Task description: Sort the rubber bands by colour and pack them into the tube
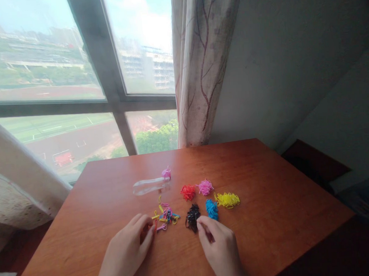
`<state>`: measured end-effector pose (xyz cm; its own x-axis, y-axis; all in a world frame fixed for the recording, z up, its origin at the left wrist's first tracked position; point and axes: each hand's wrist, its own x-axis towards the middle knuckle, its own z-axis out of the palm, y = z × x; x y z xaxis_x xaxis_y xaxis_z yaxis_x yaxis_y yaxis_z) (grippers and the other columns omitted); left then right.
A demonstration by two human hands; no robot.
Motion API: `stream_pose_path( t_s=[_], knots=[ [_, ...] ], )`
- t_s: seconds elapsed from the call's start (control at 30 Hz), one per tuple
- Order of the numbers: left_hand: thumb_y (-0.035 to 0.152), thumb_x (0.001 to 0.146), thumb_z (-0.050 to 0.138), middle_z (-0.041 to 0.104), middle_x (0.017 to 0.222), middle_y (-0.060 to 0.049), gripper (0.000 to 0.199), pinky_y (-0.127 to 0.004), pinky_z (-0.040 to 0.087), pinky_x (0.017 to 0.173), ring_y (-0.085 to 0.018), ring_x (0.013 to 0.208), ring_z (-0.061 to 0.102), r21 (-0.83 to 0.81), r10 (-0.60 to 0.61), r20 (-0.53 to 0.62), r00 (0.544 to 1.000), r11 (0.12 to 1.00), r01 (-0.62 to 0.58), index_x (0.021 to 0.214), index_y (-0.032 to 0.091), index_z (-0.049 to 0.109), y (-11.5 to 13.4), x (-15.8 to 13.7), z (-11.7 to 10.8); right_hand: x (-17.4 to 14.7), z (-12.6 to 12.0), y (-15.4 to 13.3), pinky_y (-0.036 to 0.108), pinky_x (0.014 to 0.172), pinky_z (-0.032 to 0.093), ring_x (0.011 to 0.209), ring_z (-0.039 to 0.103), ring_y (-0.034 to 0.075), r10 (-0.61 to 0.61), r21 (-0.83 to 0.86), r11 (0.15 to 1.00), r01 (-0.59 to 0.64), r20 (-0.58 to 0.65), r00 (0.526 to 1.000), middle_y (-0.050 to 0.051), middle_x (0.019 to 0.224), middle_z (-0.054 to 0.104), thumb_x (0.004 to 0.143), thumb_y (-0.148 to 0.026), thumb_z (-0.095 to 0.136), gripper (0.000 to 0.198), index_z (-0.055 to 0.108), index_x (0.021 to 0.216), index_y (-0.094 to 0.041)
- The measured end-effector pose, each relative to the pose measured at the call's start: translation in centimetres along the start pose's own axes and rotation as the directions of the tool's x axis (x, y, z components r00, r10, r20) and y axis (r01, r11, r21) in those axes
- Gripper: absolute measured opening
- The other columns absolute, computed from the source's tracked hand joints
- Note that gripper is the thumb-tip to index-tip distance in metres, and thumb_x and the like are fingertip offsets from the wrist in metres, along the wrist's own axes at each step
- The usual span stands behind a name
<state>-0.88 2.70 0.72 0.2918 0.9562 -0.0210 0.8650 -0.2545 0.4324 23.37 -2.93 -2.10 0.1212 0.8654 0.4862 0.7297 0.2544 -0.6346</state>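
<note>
Tabletop [270, 216] of reddish-brown wood, bearing small, thin, rubbery-looking loops gathered in five single-colour heaps, with a mixed heap to their left. The red heap [188, 192] is a dense tangle of bright strands. Just right of it, the pink heap [205, 187] has loop ends poking out around its edges. Farther right, the yellow heap [227, 200] is the widest, its rounded loops easy to make out. The blue heap [211, 208], compact and upright in outline, lies just beside the yellow one. Nearest the person of the five, the black heap [193, 217] looks glossy, with a loop curling out on its left. The mixed heap [168, 215] is looser, with yellow, pink, blue and dark pieces at all angles.

The left hand [125, 245] is beside the mixed heap, thumb and forefinger nearly together; a red piece [155, 226] shows at their tips, but whether it is pinched cannot be told. The right hand [220, 240] is at the black heap's right edge, thumb and forefinger close together; whether they grip a loop is unclear.

Behind the mixed heap lies a clear container [150, 187], with a purple piece [166, 173] near its right end.
</note>
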Motion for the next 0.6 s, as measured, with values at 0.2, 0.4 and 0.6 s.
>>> stream_pose_path(
  t_s=[0.2,0.4,0.6],
  knots=[
    [0.033,0.094,0.041,0.066,0.088,0.0,0.021,-0.026,0.043,0.068,-0.018,0.078,0.064,0.007,0.008,0.009,1.0,1.0,-0.009,0.088,0.025,0.059,-0.2,0.1,0.3,-0.6,-1.7,2.8,0.023,0.062,0.046,0.064,0.068,0.016,-0.008,-0.112,0.994,0.004,-0.032,0.999,0.005,0.077,0.072,0.098,-0.028,0.047,0.024,0.068,0.091,-0.021],
    [0.033,0.094,0.039,0.065,0.089,-0.001,0.021,-0.026,0.043,0.068,-0.018,0.079,0.064,0.027,-0.009,0.023,1.0,1.0,0.009,0.088,0.024,0.057,-0.2,0.3,0.3,-0.2,-0.6,1.5,0.023,0.066,0.046,0.066,0.067,0.016,-0.057,-0.094,0.994,0.059,0.017,0.998,0.004,0.077,0.071,0.1,-0.027,0.042,0.028,0.068,0.092,-0.021],
    [0.032,0.095,0.039,0.064,0.09,-0.001,0.021,-0.027,0.042,0.068,-0.018,0.08,0.064,0.04,-0.023,0.052,0.998,0.999,0.02,0.088,0.024,0.058,0.2,0.2,-0.1,0.2,-0.3,0.9,0.024,0.063,0.043,0.064,0.064,0.016,-0.068,-0.129,0.989,0.076,0.063,0.996,0.003,0.072,0.068,0.102,-0.029,0.04,0.032,0.068,0.089,-0.022]
  ],
)
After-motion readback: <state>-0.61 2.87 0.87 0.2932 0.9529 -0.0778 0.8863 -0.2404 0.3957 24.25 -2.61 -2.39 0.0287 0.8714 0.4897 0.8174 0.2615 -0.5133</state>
